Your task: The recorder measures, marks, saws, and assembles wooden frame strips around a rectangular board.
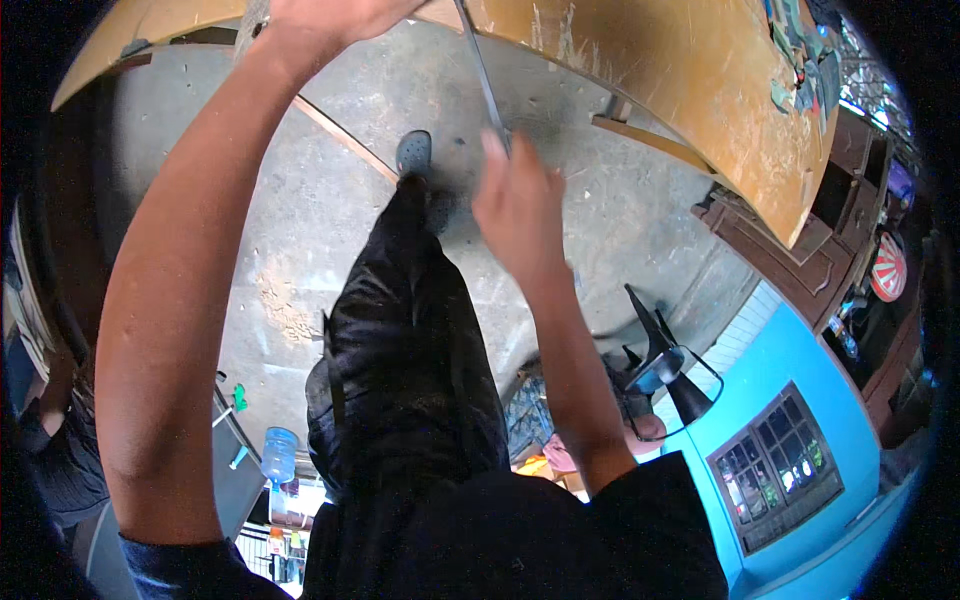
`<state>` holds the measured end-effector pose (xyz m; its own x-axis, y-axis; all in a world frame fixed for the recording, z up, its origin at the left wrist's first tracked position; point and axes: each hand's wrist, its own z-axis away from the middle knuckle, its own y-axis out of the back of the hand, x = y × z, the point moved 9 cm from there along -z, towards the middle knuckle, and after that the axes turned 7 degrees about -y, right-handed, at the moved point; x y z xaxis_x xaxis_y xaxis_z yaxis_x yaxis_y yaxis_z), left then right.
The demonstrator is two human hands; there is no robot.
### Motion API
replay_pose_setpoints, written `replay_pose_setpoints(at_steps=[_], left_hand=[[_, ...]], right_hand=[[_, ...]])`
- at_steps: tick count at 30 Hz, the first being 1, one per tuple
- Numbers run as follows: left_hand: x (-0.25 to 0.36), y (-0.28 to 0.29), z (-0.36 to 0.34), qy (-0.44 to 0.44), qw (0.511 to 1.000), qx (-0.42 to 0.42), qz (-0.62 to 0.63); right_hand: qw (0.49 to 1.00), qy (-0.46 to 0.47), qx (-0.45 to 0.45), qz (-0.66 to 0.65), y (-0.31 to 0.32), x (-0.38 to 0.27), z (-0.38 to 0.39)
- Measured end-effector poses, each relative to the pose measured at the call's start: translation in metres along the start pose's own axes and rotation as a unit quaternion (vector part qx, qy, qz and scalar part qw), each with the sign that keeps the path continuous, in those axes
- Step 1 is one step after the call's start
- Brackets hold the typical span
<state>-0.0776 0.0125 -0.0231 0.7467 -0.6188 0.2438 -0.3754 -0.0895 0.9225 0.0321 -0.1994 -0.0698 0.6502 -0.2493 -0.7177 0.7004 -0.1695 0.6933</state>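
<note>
My right hand (520, 205), a little smeared by motion, is closed round the near end of a long, thin grey metal tool (482, 70). The tool points up and away, over the edge of a worn yellow-brown wooden table (640, 45), and its far end runs out of the picture. I cannot make out what kind of tool it is. My left hand (340, 14) is at the table's near edge at the top. Its fingers are cut off by the frame, so what they touch or hold is hidden.
Under the table lies a wooden bar (345, 138) on the concrete floor. A black stool-like object (660, 360) lies to the right, before a blue wall (770, 370) and a dark wooden cabinet (780, 255). Another person (60, 460) is at far left, near a water jug (280, 455).
</note>
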Motion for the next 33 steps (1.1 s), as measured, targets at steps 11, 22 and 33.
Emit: replay_pose_setpoints(at_steps=[11,22,33], left_hand=[[-0.003,0.008,0.006,-0.032,0.998,0.003,-0.053],[-0.006,0.008,0.003,-0.035,0.998,0.001,-0.048],[-0.007,-0.008,0.0,0.021,0.999,-0.035,-0.033]], right_hand=[[0.994,-0.017,-0.097,0.045,-0.003,0.007,0.018],[0.997,-0.042,-0.063,-0.017,0.006,0.002,0.02],[0.995,-0.043,-0.082,0.03,0.031,0.021,0.018]])
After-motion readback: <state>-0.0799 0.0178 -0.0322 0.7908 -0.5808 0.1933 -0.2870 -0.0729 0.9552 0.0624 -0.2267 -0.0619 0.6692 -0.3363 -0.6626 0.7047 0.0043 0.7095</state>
